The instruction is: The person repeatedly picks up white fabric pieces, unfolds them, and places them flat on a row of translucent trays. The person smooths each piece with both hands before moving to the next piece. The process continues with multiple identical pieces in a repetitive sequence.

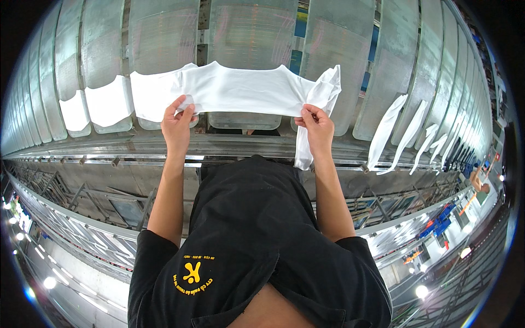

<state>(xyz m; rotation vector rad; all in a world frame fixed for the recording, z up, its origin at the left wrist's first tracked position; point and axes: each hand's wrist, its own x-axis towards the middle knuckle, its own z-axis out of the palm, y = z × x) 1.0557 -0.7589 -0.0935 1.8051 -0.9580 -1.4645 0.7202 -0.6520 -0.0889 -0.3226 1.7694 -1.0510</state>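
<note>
A white cut fabric piece [250, 92] is stretched between my two hands across the near end of a flat greyish platen [246, 121]. My left hand [177, 115] pinches its near left corner between thumb and fingers. At the near right corner, my right hand [315, 123] grips the cloth beside a bunched, folded part [328, 88]. A narrow white strip [303, 149] hangs below my right hand over the rail. Whether this strip belongs to the same piece cannot be told. Just left, another white piece [151, 96] lies flat, partly overlapped by the held cloth.
More white pieces [110, 102] lie flat on platens to the left. On the right, several folded white pieces [387, 131] drape over platen ends. A metal rail [254, 143] runs along the near side. Behind me are racks [127, 205]. A person [480, 184] is far right.
</note>
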